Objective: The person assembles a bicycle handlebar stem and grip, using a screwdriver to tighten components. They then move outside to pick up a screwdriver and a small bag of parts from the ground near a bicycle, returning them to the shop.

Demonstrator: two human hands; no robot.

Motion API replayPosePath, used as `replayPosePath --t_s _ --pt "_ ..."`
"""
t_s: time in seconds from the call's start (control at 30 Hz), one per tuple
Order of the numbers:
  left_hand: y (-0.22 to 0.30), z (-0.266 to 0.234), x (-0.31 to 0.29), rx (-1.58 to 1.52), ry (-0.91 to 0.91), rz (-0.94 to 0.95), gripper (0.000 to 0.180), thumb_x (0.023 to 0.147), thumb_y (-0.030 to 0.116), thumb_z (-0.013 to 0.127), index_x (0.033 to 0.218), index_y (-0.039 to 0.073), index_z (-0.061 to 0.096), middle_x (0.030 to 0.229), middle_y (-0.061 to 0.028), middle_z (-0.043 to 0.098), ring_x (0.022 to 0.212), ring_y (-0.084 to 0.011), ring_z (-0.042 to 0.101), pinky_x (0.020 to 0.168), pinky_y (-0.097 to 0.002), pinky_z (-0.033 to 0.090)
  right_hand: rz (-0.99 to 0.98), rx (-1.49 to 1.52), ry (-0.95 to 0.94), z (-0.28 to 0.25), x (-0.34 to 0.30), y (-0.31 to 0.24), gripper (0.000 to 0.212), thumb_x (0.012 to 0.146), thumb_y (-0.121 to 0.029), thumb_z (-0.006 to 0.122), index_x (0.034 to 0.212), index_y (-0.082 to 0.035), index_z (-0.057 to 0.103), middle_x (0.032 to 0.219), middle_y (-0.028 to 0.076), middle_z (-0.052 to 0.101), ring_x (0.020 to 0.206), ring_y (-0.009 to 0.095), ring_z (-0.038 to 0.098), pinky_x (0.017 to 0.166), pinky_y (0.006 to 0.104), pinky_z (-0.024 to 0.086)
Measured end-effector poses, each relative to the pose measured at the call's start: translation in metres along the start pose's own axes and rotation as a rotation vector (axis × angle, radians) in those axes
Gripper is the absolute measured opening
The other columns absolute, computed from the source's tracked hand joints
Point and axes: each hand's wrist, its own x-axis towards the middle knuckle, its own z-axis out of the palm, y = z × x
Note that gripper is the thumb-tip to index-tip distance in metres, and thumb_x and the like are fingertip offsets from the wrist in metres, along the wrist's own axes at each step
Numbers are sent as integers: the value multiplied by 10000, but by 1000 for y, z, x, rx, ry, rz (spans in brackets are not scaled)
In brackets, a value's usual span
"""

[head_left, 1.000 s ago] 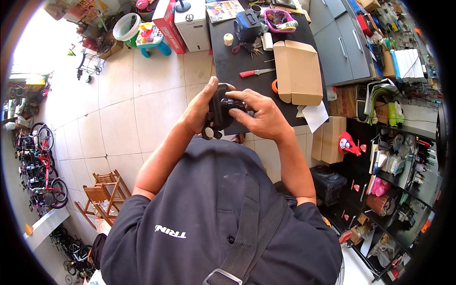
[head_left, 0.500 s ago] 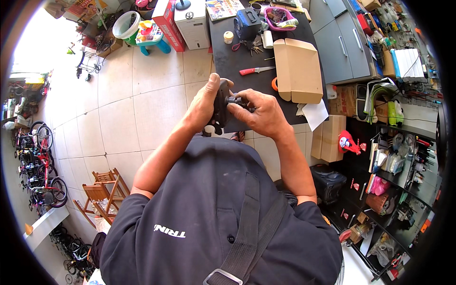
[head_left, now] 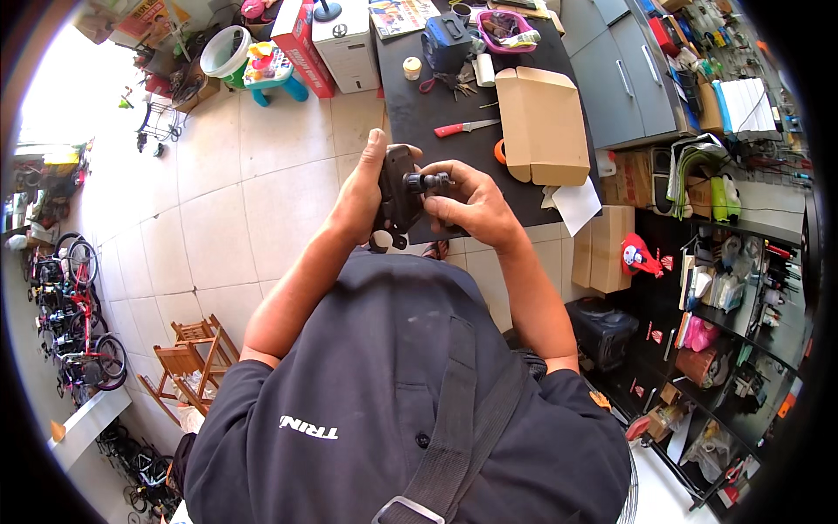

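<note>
In front of my chest, over the near edge of the black table (head_left: 406, 116), I hold a black phone mount (head_left: 397, 194) upright. My left hand (head_left: 354, 210) is closed round its left side, thumb pointing up along the edge. From its face toward the right sticks a short black ball-joint stem (head_left: 426, 182) with a ribbed collar. My right hand (head_left: 482, 208) is closed about the outer end of that stem, fingers above and thumb below. Part of what the right fingers cover is hidden.
An opened cardboard box (head_left: 543, 127), a red-handled knife (head_left: 464, 128), an orange tape roll (head_left: 499, 152), keys (head_left: 461, 86) and a pink basket (head_left: 508, 33) lie on the table. Grey cabinets (head_left: 611, 79) and shelves stand right; folding wooden chairs (head_left: 188, 356) and bicycles (head_left: 83, 306) left.
The mount has turned so more of its stem side shows, and both hands have shifted slightly left. The right fingers have slid outward along the stem, baring the ribbed collar.
</note>
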Motion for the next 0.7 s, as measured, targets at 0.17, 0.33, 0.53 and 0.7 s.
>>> replayPosePath --t_s 0.17,0.33,0.53,0.7 --pt "-2 -1 2 -102 -8 -19 770 1040 729 356 1256 35 609 914 -67 709 703 -138 703 565 -247 577 -14 142 -23 -6 -1 5 347 951 -85 733 1276 -6 643 939 49 718 688 124 690 592 235 490" --pt "-1 -2 2 -158 -28 -39 771 1026 742 379 1250 39 605 920 -71 712 708 -153 727 550 -251 587 -30 180 -24 -7 0 8 305 954 -106 723 1238 -10 671 917 55 721 678 127 690 575 226 469" --pt "2 1 -2 -158 -10 -40 768 1027 739 381 1243 38 608 925 -70 710 716 -152 722 580 -249 598 -13 246 -21 -6 2 10 348 938 -84 697 1270 3 646 913 103 713 663 134 684 594 254 512" --pt "-4 -5 2 -15 -11 -14 767 1044 722 363 1246 26 616 923 -65 703 711 -124 683 599 -239 576 -89 -46 54 15 3 -3 296 959 -86 727 1233 0 657 892 53 690 664 88 637 585 240 511"
